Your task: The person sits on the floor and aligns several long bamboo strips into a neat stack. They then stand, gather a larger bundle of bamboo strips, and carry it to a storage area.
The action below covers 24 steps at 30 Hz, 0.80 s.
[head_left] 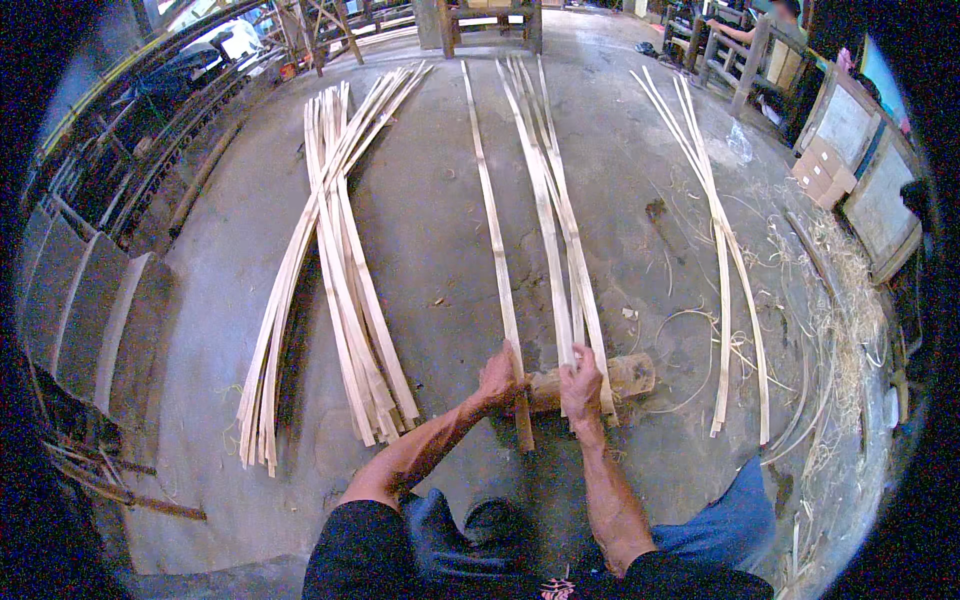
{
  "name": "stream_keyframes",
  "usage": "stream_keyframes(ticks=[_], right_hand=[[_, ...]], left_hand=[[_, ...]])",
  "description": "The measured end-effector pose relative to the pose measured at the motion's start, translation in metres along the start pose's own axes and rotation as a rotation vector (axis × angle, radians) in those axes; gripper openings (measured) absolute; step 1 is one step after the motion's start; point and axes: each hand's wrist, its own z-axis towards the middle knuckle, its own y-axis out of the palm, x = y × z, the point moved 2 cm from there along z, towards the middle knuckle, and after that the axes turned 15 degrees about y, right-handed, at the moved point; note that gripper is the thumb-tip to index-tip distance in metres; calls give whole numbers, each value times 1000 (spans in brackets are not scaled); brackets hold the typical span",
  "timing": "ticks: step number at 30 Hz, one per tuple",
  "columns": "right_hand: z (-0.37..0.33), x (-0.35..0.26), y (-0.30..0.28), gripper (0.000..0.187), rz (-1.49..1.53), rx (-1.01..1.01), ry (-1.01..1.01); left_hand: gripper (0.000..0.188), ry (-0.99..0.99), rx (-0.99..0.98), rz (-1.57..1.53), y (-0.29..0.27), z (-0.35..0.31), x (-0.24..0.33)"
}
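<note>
A single long, pale bamboo strip [491, 220] runs away from me over the floor. My left hand [500, 379] is closed around it near its close end, just left of a short log. To the right, my right hand [581, 386] is closed on the near part of several bamboo strips [556, 215], which fan out slightly at their far ends. Those strips cross over the short round log [632, 376], which lies crosswise under them. The fingertips of both hands are partly hidden, so I cannot tell how many strips the right one grips.
Crossed bundles of bamboo strips [350, 290] lie at the left. Two or three narrower strips [722, 240] lie at the right, beside loose shavings [845, 350]. Further right are a cardboard box [823, 172] and leaning panels. Another person [785, 22] is at the far right.
</note>
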Motion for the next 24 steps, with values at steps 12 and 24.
stream_keyframes(ticks=[12,24], right_hand=[[-27,8,25,41,-136,-318,320],[-27,18,29,31,476,-681,634]], left_hand=[[84,-40,-17,141,-19,16,4],[83,182,56,336,-14,-5,8]])
